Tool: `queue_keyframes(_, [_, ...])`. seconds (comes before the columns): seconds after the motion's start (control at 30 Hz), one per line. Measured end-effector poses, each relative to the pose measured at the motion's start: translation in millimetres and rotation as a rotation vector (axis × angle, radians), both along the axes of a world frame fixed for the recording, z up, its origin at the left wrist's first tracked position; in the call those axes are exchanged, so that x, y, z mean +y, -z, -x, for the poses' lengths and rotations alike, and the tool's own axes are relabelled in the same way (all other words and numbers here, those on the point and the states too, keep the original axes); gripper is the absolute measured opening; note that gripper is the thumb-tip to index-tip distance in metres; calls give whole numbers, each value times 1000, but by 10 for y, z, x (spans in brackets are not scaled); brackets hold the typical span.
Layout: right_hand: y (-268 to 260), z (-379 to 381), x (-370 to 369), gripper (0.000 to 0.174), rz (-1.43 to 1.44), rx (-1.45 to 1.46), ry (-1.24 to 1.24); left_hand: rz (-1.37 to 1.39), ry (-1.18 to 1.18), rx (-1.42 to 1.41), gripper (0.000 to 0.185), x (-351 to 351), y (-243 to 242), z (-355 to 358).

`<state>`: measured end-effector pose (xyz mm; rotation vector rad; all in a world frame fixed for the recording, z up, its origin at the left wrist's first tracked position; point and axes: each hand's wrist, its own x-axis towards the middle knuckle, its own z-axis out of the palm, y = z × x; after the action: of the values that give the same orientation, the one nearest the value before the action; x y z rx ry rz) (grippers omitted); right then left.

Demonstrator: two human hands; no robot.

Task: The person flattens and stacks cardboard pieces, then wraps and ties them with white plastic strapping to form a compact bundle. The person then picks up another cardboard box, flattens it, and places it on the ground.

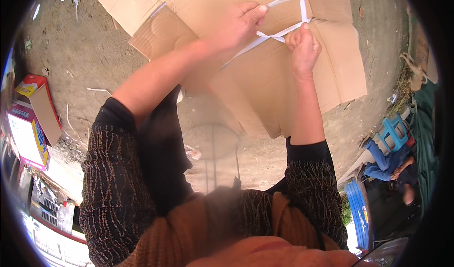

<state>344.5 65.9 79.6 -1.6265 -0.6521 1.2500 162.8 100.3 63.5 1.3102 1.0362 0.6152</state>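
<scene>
Flattened cardboard boxes (248, 86) lie stacked on the ground before me. A white plastic strap (283, 31) runs across them and crosses over itself between my hands. At the upper middle, my left hand (248, 20) pinches one length of the strap between thumb and fingers; that length runs up to the right. Lower and to the right, my right hand (303, 47) is closed on another part of the strap, close to where two lengths meet. Both hands are just above the cardboard.
Printed cartons (30, 132) stand at the far left. Strap scraps (72, 125) lie on the dirt ground. At the right a person in blue trousers (379, 160) sits near a light blue plastic stool (393, 132), beside a dark green tarpaulin (424, 125).
</scene>
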Motion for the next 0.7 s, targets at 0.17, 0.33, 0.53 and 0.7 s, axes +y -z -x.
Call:
queue_keyframes(0.17, [262,-48,19,43,72,-188,27,-414,243,277,24,-98,245,1])
queue_keyframes(0.33, [268,-100,56,42,35,-215,-44,-474,372,205,24,6,318,25])
queue_keyframes(0.53, [-638,158,-80,45,-12,-197,-103,-505,182,46,15,-163,-599,189])
queue_keyframes(0.7, [-450,-49,-55,46,-110,-114,-170,-593,252,150,12,-54,-570,397])
